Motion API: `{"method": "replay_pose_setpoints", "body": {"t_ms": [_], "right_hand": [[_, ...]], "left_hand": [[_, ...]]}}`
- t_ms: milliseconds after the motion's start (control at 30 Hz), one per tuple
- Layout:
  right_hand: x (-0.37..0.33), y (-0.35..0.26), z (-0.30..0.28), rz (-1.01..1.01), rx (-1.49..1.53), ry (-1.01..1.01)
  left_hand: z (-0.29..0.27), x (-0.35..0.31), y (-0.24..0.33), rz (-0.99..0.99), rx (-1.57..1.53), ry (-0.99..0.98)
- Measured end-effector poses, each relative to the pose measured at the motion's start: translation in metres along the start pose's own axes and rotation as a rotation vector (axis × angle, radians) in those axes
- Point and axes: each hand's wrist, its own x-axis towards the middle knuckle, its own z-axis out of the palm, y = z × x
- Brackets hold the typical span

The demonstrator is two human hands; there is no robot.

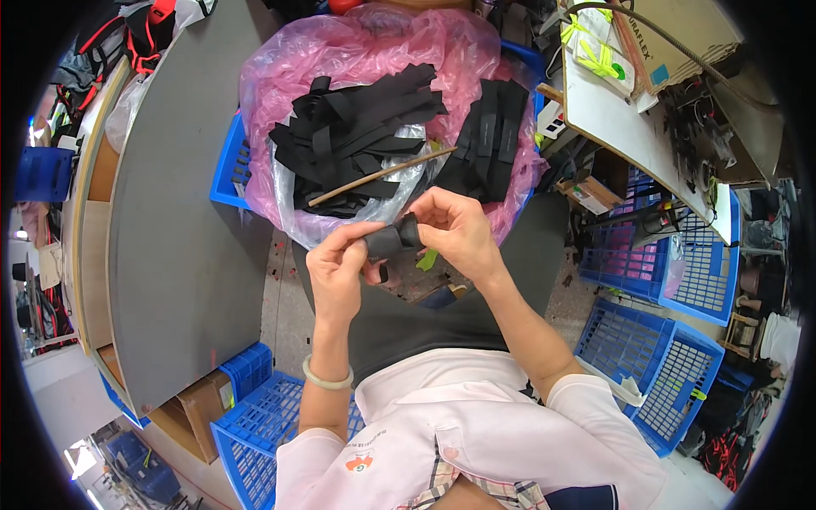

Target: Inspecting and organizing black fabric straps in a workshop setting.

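Observation:
My left hand [337,259] and my right hand [457,231] meet in front of me, both closed on a short piece of black fabric strap [384,243]. The left fingers pinch its left part, and the right fingertips grip the bent or folded right end. Just beyond my hands, a pile of black straps [365,127] lies loose on pink and clear plastic. A second bunch of black straps [486,140] lies more neatly to its right. Across the front of the pile rests a thin wooden stick [382,177].
Pink plastic [293,64] lines a blue crate [228,161]. On the left stands a curved grey table [183,212]. Blue crates [659,365] are stacked at right, below a white-topped table [603,110] with a cardboard box [671,38]. Another blue crate [255,433] sits by my left elbow.

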Motion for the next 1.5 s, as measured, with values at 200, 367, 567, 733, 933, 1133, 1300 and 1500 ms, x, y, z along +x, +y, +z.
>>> {"method": "replay_pose_setpoints", "body": {"t_ms": [200, 367, 567, 733, 933, 1133, 1300, 1500], "right_hand": [[-0.007, 0.014, 0.013, -0.089, 0.162, 0.085], [-0.003, 0.013, 0.013, -0.057, 0.361, 0.121], [-0.008, 0.017, 0.031, -0.095, 0.113, 0.233], [-0.018, 0.014, 0.035, -0.047, -0.010, 0.342], [-0.025, 0.005, 0.022, 0.420, 0.860, -0.100], [-0.029, 0.010, 0.029, 0.363, 0.633, -0.178], [-0.019, 0.011, 0.036, 0.202, 0.436, -0.191], [-0.002, 0.006, 0.029, 0.562, 0.895, -0.546]], "left_hand": [[0.002, 0.006, -0.007, -0.068, -0.294, 0.079], [0.002, 0.010, -0.005, -0.180, -0.354, -0.052], [0.027, 0.015, -0.014, -0.121, -0.640, 0.035], [0.040, 0.020, -0.009, -0.135, -0.880, 0.133], [0.027, 0.024, -0.017, 0.087, -0.779, -0.111], [0.028, 0.027, -0.006, 0.081, -0.645, -0.115], [0.032, 0.021, -0.008, 0.007, -0.577, -0.081], [0.016, 0.035, -0.010, -0.132, -0.831, -0.200]]}}
